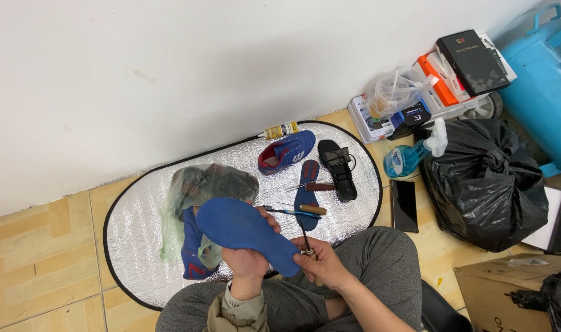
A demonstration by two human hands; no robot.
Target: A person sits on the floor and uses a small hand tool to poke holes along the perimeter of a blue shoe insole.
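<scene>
On the mat (354,209), the sandal (338,167) lies right of the shoe (286,151), insole (307,193) before both

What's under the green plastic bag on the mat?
A blue shoe shows below the green plastic bag, lying on the silver mat. Its upper part is covered; dark contents inside the bag are unclear.

Flat blue foam shoe insole (243,232), lower centre of the frame, held up off the floor with its plain smooth face toward the camera. Broad toe end points to the upper left, narrow heel end to the lower right; it lies tilted along that diagonal. Thin metal awl with a dark shaft and a ringed wooden handle (306,243), just right of the insole's heel end, standing near upright, tip pointing up the frame.
</scene>
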